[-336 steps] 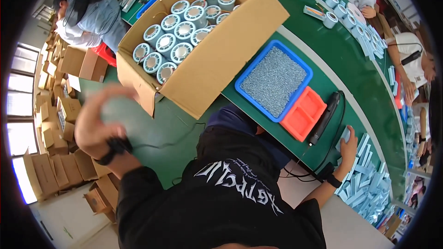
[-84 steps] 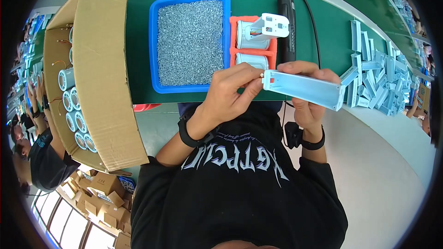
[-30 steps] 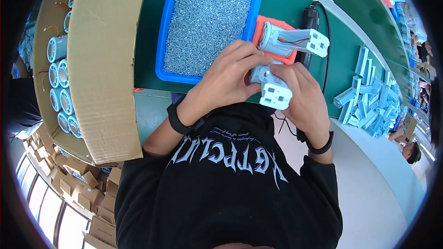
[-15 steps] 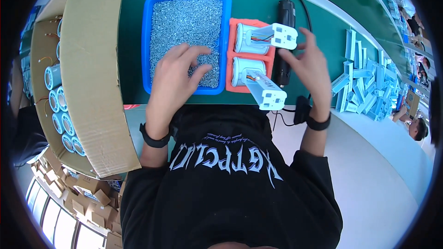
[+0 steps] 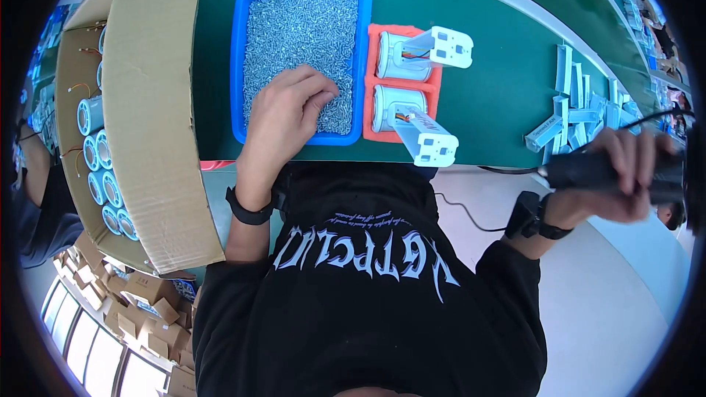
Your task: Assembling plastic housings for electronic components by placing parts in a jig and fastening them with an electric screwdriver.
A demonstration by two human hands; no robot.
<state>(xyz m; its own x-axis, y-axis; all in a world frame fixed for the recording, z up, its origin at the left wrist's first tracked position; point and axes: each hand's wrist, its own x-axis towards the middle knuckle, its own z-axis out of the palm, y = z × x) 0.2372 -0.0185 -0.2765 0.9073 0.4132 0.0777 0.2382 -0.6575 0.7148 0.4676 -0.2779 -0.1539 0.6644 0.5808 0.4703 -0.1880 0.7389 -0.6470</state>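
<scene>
My left hand (image 5: 288, 106) is over a blue tray (image 5: 239, 66) full of small silver screws (image 5: 301, 29). Its thumb and fingertips are pinched together; whatever is between them is too small to make out. Out to the right, my right hand (image 5: 625, 169) is wrapped round a black electric screwdriver (image 5: 581, 170), held sideways with its tip toward me. Between the hands, a red foam holder (image 5: 434, 95) carries two white cylindrical motors (image 5: 393, 106). A white bracket (image 5: 450, 48) leans out from the far motor and another bracket (image 5: 435, 148) from the near one, with coloured wires showing.
An open cardboard box (image 5: 151, 132) of several similar motors (image 5: 90, 116) stands on the left. Loose white brackets (image 5: 566, 121) lie piled at the right of the green table (image 5: 500, 51), partly behind my right hand. A black cable (image 5: 507, 170) hangs near the front edge.
My right hand has picked up the electric screwdriver from beside the foam holder and carried it far right. My left hand's fingers have closed from apart to a pinch over the screws.
</scene>
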